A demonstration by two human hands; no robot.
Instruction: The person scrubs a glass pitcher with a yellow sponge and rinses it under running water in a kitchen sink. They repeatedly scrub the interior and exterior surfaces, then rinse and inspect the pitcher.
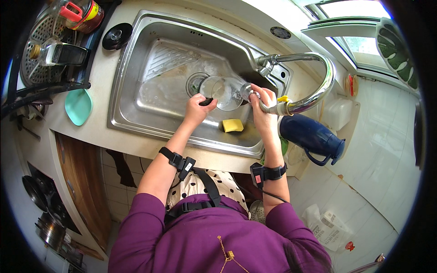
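My left hand (198,108) grips the black handle (206,101) of a clear glass pot (227,97), which is tilted over the stainless steel sink (160,114). My right hand (263,102) holds the metal spray head (246,91) of the pull-down faucet (324,63), pointed at the glass pot. Streaks near the glass look like running water. Partly behind the pot is the drain (196,83). A yellow sponge (233,125) lies on the sink floor between my forearms, apart from both hands.
A black-and-clear lid (117,36) and a turquoise dish (78,107) rest left of the sink. Bottles, one with dark liquid (65,54), stand on a black rack (51,85). A dark blue vacuum jug (309,136) is beside my right forearm. An open window (362,51) is at upper right.
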